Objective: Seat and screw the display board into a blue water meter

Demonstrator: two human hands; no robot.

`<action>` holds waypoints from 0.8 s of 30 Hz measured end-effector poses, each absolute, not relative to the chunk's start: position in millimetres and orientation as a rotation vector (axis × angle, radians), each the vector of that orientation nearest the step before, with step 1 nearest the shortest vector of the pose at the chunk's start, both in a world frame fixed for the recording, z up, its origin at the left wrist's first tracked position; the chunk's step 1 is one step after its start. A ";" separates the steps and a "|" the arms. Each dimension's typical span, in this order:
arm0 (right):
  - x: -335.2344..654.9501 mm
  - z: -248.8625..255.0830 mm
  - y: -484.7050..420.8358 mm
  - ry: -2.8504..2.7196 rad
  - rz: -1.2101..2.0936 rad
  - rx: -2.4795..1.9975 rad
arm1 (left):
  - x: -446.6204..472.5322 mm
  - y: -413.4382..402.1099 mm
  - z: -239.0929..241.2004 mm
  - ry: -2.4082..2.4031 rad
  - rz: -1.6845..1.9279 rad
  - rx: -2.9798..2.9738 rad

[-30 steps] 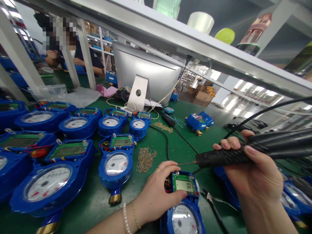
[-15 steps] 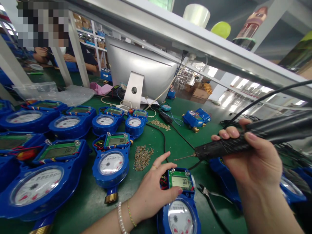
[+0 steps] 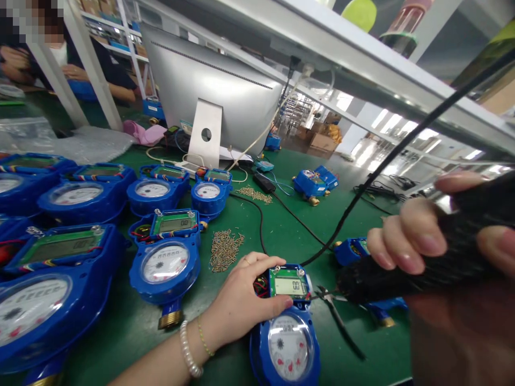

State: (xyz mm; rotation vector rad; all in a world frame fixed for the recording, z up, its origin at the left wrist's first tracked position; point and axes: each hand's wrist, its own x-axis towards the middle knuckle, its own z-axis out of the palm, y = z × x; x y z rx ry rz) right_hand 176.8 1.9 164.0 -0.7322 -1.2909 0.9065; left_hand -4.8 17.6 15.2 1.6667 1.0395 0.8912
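Glossy blue plastic, brass and matt green felt-like bench.

The water meter (image 3: 286, 327) under the left hand (image 3: 241, 300) has a shiny blue plastic shell, a clear glossy dial window and a green circuit board; the meter (image 3: 166, 271) at centre left ends in a brass fitting. The right hand (image 3: 438, 252) grips a matt black, ribbed screwdriver (image 3: 402, 273). The table mat (image 3: 289, 230) looks matt green; the monitor (image 3: 209, 91) at upper centre is brushed silver metal.

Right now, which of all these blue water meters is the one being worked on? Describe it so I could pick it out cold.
Start at the silver monitor on the green bench and come straight toward the camera, past the pile of brass screws. The meter lies nearest the bottom edge, apart from the rows at left. It alone has the left hand gripping it and the black electric screwdriver in the right hand pointing at it.
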 end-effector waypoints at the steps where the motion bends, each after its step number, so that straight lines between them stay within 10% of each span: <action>1: 174.6 163.2 0.9 -1.336 0.956 -0.707 | -4.7 17.7 15.7 1.040 0.888 1.666; 24: 163.2 147.5 4.8 -1.432 1.117 -0.735 | -4.2 16.9 16.7 1.044 0.838 1.643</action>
